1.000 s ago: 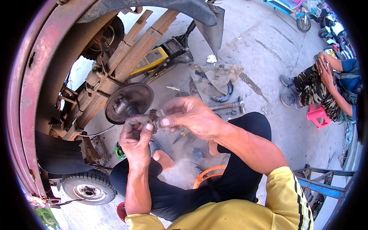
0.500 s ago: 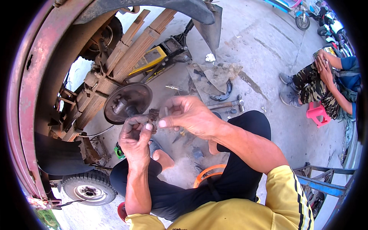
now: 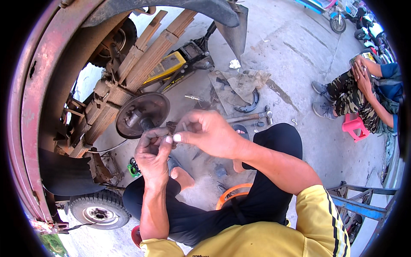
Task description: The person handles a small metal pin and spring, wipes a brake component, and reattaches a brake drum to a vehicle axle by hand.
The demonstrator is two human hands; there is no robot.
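Note:
Both of my hands grip a small dark metal piece (image 3: 171, 126) between their fingertips, its exact shape unclear. My left hand (image 3: 154, 155) is closed round it from below, thumb up. My right hand (image 3: 209, 135) pinches at it from the right, its thumb tip beside the left thumb. Just behind them is a bare rusty hub with a round backing plate (image 3: 132, 109) on a leaf-spring axle (image 3: 144, 70). A curved brake shoe (image 3: 252, 104) lies on a dirty rag (image 3: 239, 85), and a hammer (image 3: 268, 117) lies below it.
A yellow floor jack (image 3: 165, 65) is under the vehicle, whose faded red body (image 3: 28, 111) arches at left above a wheel (image 3: 97, 216). At right a co-worker (image 3: 370, 96) sits on a pink stool (image 3: 355, 130); scooters (image 3: 372, 34) stand behind. A blue metal frame (image 3: 356, 207) is at lower right.
My right hand has shifted slightly left and down, bringing its thumb tip closer to the left thumb. Both hands still hold the small piece.

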